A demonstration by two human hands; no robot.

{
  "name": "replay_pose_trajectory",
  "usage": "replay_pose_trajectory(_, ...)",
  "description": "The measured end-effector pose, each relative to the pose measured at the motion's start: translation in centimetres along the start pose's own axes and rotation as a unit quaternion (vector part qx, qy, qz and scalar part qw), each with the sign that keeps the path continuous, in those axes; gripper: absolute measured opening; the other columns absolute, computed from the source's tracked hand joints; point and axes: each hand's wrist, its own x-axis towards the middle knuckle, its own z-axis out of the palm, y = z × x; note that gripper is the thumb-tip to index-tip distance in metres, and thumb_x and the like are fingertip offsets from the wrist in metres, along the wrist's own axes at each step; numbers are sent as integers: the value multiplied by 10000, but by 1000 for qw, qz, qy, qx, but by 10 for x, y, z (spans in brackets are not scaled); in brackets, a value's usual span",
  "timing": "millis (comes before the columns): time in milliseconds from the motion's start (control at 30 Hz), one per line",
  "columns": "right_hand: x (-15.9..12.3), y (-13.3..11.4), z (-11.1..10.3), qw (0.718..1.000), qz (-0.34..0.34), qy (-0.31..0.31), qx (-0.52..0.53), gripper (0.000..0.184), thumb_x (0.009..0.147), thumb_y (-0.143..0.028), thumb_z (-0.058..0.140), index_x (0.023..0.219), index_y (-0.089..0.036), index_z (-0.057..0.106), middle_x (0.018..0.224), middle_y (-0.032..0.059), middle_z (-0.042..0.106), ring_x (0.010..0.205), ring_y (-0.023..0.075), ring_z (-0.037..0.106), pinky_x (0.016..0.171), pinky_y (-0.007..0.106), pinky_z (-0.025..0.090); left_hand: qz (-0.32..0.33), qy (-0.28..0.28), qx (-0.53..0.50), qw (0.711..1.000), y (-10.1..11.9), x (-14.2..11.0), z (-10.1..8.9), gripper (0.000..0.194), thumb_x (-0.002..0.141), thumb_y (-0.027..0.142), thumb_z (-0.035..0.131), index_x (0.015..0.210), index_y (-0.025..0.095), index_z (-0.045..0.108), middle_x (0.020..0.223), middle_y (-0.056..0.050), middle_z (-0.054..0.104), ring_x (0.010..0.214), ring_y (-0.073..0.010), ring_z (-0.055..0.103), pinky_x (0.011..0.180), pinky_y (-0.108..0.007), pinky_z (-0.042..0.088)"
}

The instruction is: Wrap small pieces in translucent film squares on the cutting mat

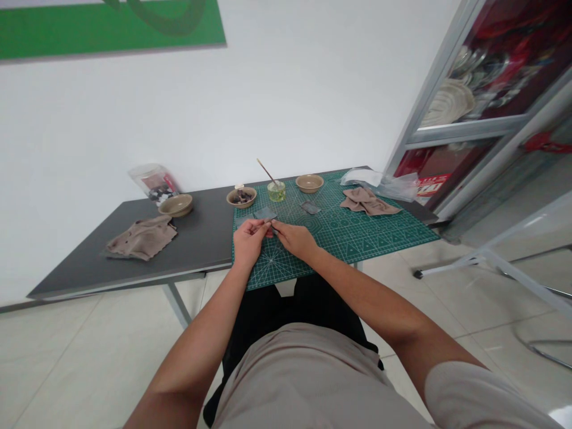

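Note:
My left hand (248, 239) and my right hand (294, 238) meet over the green cutting mat (339, 232), fingertips pinched together. Between them is a small dark piece, mostly hidden by the fingers; its kind cannot be made out. Just beyond the fingertips a greyish flat sheet (266, 213) lies on the mat. A second small dark-grey flat piece (310, 207) rests to the right. Behind the hands stands a glass jar (276, 191) of yellowish liquid with a thin wooden-handled stick (267, 171) leaning in it.
A bowl of dark pieces (242, 197) stands left of the jar, another bowl (309, 183) right of it. Brown cloths (367, 201) lie at right and left (142, 237). A third bowl (176, 205), a clear plastic tub (153, 182) and a plastic bag (399, 186) sit farther out.

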Motion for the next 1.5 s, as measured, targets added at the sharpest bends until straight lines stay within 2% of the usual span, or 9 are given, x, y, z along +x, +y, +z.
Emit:
replay_pose_trajectory(133,0,3,-1,999,13,44,28,392,947,-178,465,1326,-204,563,1316,62,629,1154,187,636,970,316,516,45,21,-13,999,-4,4,-3,209,696,294,770,771,175,616,720,11,689,629,-117,655,663,-258,538)
replay_pose_trajectory(233,-1,5,-1,995,43,72,51,375,950,-214,472,1310,-186,574,1266,75,661,1102,194,663,942,323,528,56,8,-14,998,-5,5,-4,230,727,307,749,896,192,643,678,28,660,614,-120,644,663,-273,546)
replay_pose_trajectory(533,-1,10,2,983,72,142,95,338,947,-264,476,1255,-196,595,1164,70,708,1013,205,690,880,328,539,11,-33,46,998,-3,3,-4,292,694,308,763,953,173,741,756,-20,707,702,-157,674,763,-332,567)
replay_pose_trajectory(733,-1,10,1,983,65,139,102,334,943,-265,486,1251,-204,599,1159,63,710,1015,203,689,878,324,539,7,-48,93,995,0,3,-5,296,684,250,750,971,177,742,831,-34,736,749,-158,680,809,-322,544)
replay_pose_trajectory(933,-2,10,3,986,53,138,78,332,936,-240,497,1243,-216,621,1165,45,715,998,183,701,882,299,548,-21,-68,112,991,-2,2,-2,259,727,373,722,895,175,717,643,3,670,590,-142,618,644,-282,515)
replay_pose_trajectory(1100,-3,8,5,995,-11,94,27,378,906,-172,526,1262,-254,621,1291,18,645,1127,164,652,946,290,535,23,-64,169,983,-4,0,0,187,732,350,698,815,185,668,721,7,682,637,-130,607,659,-258,487)
replay_pose_trajectory(1233,-3,6,7,996,-60,73,0,381,907,-146,517,1261,-232,628,1331,37,612,1183,161,618,983,297,521,30,-51,243,968,2,-3,0,119,743,299,656,745,180,655,662,25,649,619,-122,581,644,-243,451)
replay_pose_trajectory(1333,-3,6,9,995,-70,68,-1,406,897,-124,521,1277,-229,619,1344,48,601,1215,165,595,1011,308,508,26,-46,258,965,7,-4,1,110,737,284,650,762,178,668,685,22,665,635,-124,589,658,-242,450)
replay_pose_trajectory(1500,-3,5,9,996,-57,62,9,400,911,-114,501,1278,-218,620,1348,59,597,1222,169,589,1032,311,496,31,-33,281,959,9,-5,1,128,734,292,657,676,179,638,625,29,632,584,-114,554,607,-234,424)
